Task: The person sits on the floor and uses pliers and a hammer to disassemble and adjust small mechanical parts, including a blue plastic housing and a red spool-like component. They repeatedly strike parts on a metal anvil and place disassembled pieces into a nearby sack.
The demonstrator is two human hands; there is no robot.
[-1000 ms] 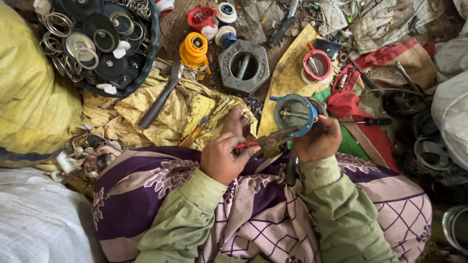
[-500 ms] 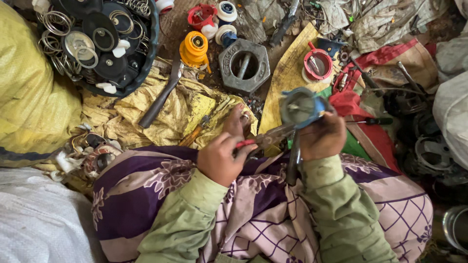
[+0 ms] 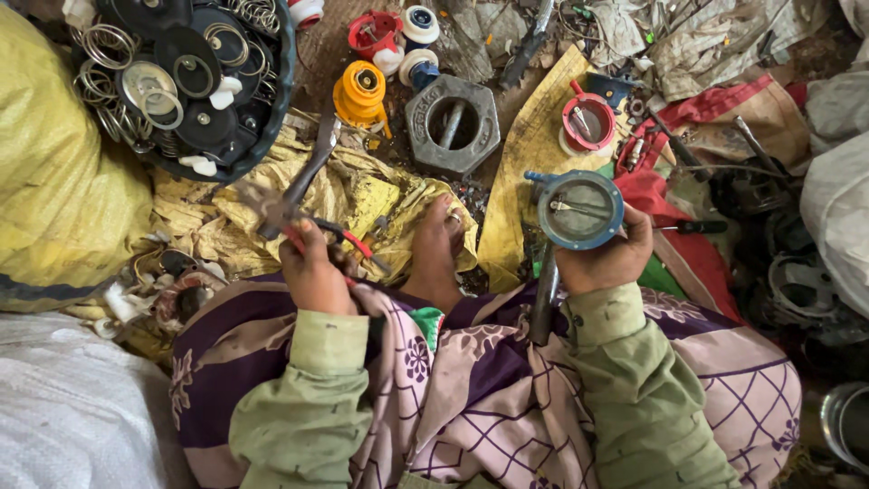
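Left hand [image 3: 312,272] is closed around red-handled pliers [image 3: 317,231]; the handle ends poke out past the fingers, and the pliers' tip near the yellow sacking [image 3: 226,226] is blurred, so what it grips, if anything, cannot be told. Right hand [image 3: 611,258] holds a round blue-rimmed metal part [image 3: 579,208], fingers wrapped under and behind it, thumb side hidden; the face of the part is tilted up to the camera, with a thin bar across it. A dark metal rod [image 3: 543,299] hangs below that hand, its top end hidden behind the part. A bare foot [image 3: 439,249] sits between the two hands, toes on the sacking.

Top left, a dark tub [image 3: 272,118] of black discs, rings and springs is cut off by the frame edge. Near it lies a long grey tool [image 3: 312,167], an orange spool-like piece [image 3: 360,91] and a big grey hexagonal nut [image 3: 453,122]. A red ring-shaped part [image 3: 588,122] rests on a yellow sack strip. No readable labels; sacks are plain yellow and white. Right side clutter of cloth and metal is too dark to sort. A metal bowl rim [image 3: 846,426] is cut off bottom right.
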